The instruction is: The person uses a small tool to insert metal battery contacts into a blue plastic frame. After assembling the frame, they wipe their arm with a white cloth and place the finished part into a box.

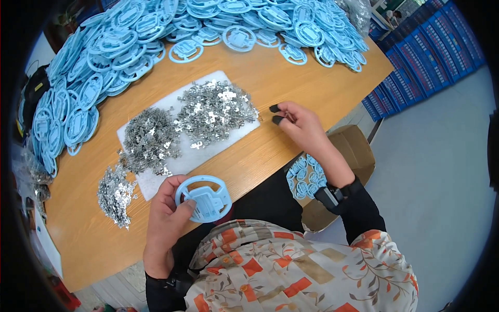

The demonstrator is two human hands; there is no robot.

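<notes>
My left hand (167,221) grips a light blue round plastic part (210,204) by its left side, the thumb lying across its face. The part has an outer ring with a moulded shape inside, and it hangs over the table's near edge. Black covers sit on the thumb and forefinger of my right hand (301,126), and their tips are apart with nothing seen between them. That hand is just right of a heap of small silver metal pieces (215,112) on a white foam sheet (195,165). Another silver heap (152,139) lies on the sheet's left half.
A big pile of blue round parts (239,39) curves along the table's far and left sides. More silver pieces (115,195) lie left of the sheet. Below my right forearm stands a cardboard box (356,151) with blue parts inside. Blue crates (423,57) stand at right.
</notes>
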